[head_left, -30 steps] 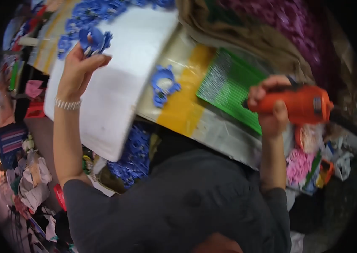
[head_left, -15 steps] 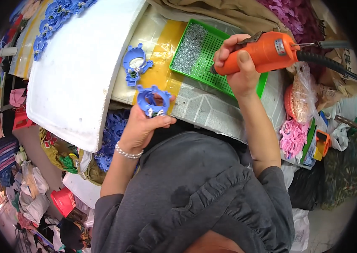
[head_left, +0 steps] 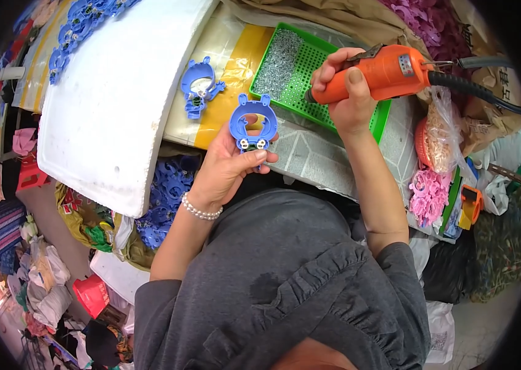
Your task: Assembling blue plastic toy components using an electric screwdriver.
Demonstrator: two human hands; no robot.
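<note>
A blue ring-shaped plastic part (head_left: 261,113) with small ears and white pieces near its lower end is gripped in my left hand (head_left: 228,161), thumb across its base. My right hand (head_left: 354,102) is wrapped round an orange electric screwdriver (head_left: 383,75), whose dark tip points left over a green perforated tray (head_left: 321,61). Small silvery screws (head_left: 280,65) are heaped in the tray's left end. A second blue plastic part (head_left: 197,86) lies on the table, left of the held one.
A white foam board (head_left: 112,105) covers the left side, with several blue parts (head_left: 85,24) along its far edge. More blue parts (head_left: 168,197) are piled below it. At right stand a red basket with a plastic bag (head_left: 439,145) and pink parts (head_left: 430,196). A black cable (head_left: 479,89) trails rightward.
My left hand has moved right and slightly up with the blue part, which now faces up more fully. My right hand and the screwdriver have barely shifted.
</note>
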